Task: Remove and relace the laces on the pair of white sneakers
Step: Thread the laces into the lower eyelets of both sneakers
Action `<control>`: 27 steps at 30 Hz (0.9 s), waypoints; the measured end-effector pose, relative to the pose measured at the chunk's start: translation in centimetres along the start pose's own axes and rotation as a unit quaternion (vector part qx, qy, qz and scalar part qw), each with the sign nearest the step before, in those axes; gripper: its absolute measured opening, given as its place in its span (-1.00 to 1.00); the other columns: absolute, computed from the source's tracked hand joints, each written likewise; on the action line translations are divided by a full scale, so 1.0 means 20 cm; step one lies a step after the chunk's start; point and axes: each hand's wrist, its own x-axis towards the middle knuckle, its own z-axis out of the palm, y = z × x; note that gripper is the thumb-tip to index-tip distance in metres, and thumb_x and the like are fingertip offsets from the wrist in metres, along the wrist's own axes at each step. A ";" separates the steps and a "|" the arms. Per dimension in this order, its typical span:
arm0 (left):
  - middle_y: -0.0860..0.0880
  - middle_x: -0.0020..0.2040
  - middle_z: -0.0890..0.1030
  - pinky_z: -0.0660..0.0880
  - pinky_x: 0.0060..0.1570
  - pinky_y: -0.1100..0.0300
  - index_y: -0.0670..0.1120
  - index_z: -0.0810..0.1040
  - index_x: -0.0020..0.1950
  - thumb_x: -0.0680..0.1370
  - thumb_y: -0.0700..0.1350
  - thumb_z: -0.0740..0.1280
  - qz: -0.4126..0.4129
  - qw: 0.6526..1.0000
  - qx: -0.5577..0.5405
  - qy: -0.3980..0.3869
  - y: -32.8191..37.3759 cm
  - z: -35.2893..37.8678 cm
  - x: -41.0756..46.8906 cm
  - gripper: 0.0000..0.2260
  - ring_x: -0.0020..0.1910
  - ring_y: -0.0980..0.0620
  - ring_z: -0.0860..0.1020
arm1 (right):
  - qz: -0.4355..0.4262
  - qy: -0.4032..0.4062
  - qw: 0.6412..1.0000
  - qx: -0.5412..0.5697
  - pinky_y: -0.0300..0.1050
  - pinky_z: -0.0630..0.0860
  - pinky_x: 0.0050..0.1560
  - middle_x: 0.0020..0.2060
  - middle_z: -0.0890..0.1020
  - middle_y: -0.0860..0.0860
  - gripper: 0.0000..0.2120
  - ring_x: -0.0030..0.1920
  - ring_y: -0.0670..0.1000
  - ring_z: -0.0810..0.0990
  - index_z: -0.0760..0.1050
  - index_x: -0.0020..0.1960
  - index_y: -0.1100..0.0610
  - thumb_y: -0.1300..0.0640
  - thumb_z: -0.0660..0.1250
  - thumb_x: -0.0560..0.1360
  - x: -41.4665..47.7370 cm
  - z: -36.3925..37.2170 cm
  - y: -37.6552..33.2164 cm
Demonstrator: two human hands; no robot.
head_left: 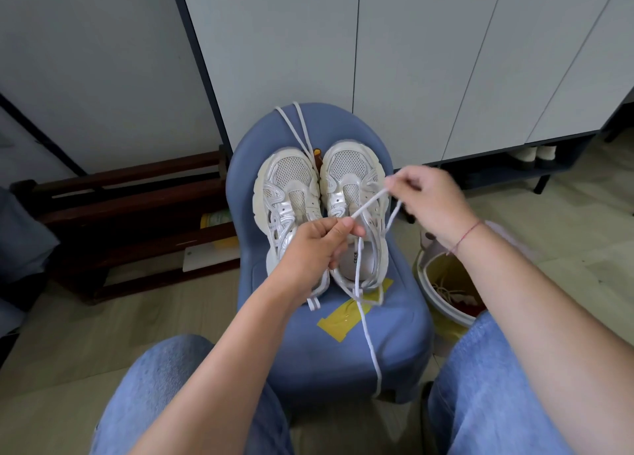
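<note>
Head view: my left grip (319, 245) and right grip (429, 200) each pinch the white lace (368, 204), stretched between them above the right-hand sneaker (350, 166) on the blue chair (394, 334), its tail trailing down the seat.

Both bare forearms reach forward from the lower edge of the view, the left from the bottom centre and the right from the lower right corner. The left grip (315, 245) is turned back-up, its fingers curled, with thumb and forefinger pinching the lace (368, 206). The right grip (429, 200) sits higher and further out, its wrist bent leftward and its fingertips pinched on the same lace, apart from the left.
</note>
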 end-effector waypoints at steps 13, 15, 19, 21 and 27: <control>0.11 -0.55 0.28 0.27 -0.37 0.24 -0.13 0.57 -0.15 0.68 -0.13 0.17 0.003 1.000 -0.015 -0.007 0.02 -0.01 0.00 -0.72 -0.52 0.15 0.23 | -0.036 -0.227 0.972 0.038 -0.24 0.51 -0.21 -0.28 0.62 -0.05 -0.85 -0.33 -0.14 0.53 0.60 -0.01 0.14 0.08 0.33 0.52 -0.08 0.10 -0.07; 0.08 -0.54 0.26 0.27 -0.37 0.25 -0.14 0.59 -0.12 0.68 -0.12 0.18 0.005 1.000 -0.016 -0.007 0.02 -0.03 0.00 -0.73 -0.52 0.14 0.23 | -0.055 -0.155 0.986 0.031 -0.34 0.45 -0.21 -0.36 0.61 -0.17 -0.92 -0.33 -0.25 0.52 0.59 -0.14 0.07 0.09 0.36 0.50 -0.06 0.08 -0.06; 0.05 -0.49 0.24 0.33 -0.37 0.29 -0.10 0.63 -0.13 0.67 -0.07 0.20 -0.002 1.000 -0.029 0.008 0.02 -0.08 0.00 -0.71 -0.49 0.12 0.24 | 0.062 0.084 0.988 0.110 -0.21 0.36 -0.28 -0.43 0.48 -0.08 -0.82 -0.43 -0.13 0.38 0.54 -0.22 0.05 0.09 0.30 0.55 0.03 -0.03 0.01; 0.05 -0.48 0.24 0.34 -0.37 0.29 -0.09 0.64 -0.12 0.67 -0.05 0.20 -0.002 0.999 -0.035 0.013 0.02 -0.11 0.00 -0.71 -0.49 0.12 0.24 | 0.104 0.095 0.986 0.089 -0.15 0.38 -0.23 -0.36 0.52 -0.03 -0.83 -0.41 -0.12 0.39 0.56 -0.18 0.09 0.11 0.28 0.56 0.04 -0.04 0.05; 0.07 -0.52 0.26 0.26 -0.37 0.21 -0.13 0.60 -0.14 0.68 -0.09 0.19 0.000 0.999 -0.032 0.003 0.02 -0.07 0.01 -0.71 -0.52 0.14 0.22 | 0.005 -0.219 0.974 0.058 -0.30 0.45 -0.27 -0.10 0.64 -0.07 -0.82 -0.31 -0.21 0.50 0.58 0.10 0.13 0.10 0.30 0.55 -0.05 0.11 -0.01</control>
